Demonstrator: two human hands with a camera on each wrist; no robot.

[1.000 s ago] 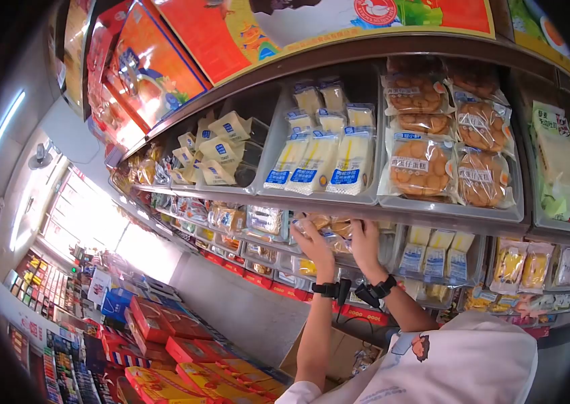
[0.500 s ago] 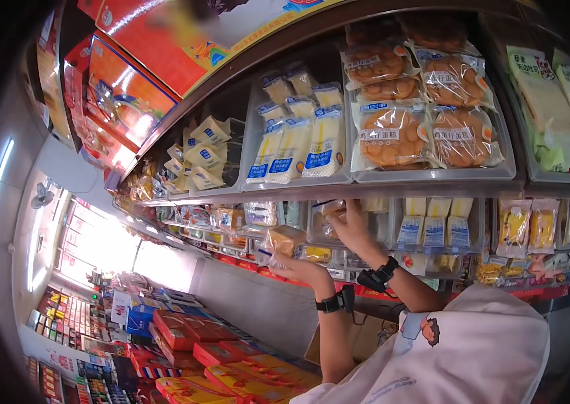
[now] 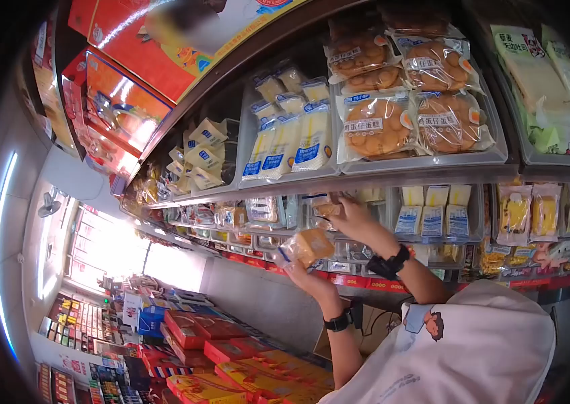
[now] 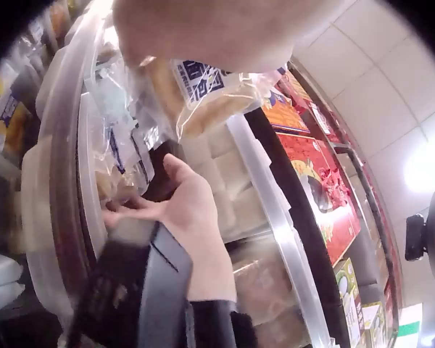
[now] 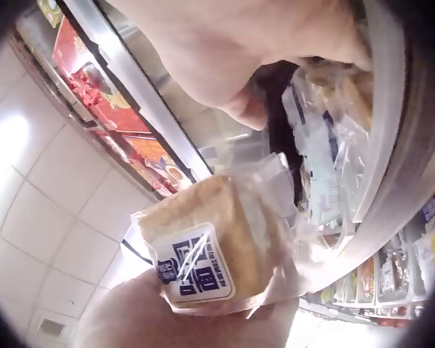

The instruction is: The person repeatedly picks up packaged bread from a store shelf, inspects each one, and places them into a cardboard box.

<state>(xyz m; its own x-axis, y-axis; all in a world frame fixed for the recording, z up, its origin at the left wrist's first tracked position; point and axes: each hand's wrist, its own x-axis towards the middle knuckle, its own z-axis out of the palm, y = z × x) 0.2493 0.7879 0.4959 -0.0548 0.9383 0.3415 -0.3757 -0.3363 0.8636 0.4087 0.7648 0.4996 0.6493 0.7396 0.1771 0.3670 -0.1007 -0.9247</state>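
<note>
- Your left hand (image 3: 312, 275) held a wrapped cake packet (image 3: 306, 246) — fingers curled round it — just in front of the middle shelf (image 3: 433, 176).
- Your right hand (image 3: 352, 219) reached into the clear bin (image 4: 56, 138) behind it, fingers among the packets — whether they gripped one, I cannot tell.

Glossy clear-plastic bread packet (image 3: 306, 246)

The bread packet (image 3: 306, 246) is golden yellow under clear film, with a white label printed in dark blue. Straight above it, the cake sticks (image 3: 288, 143) are pale yellow with blue bands. Above and to its right, the round buns (image 3: 374, 128) are orange-brown in clear bags with white labels. Well below it, the flat boxes (image 3: 194, 328) are red and orange. Right of it the wrist strap (image 3: 388, 264) is black. Lower right of it, the shirt (image 3: 473, 350) is white with a small cartoon print.
</note>
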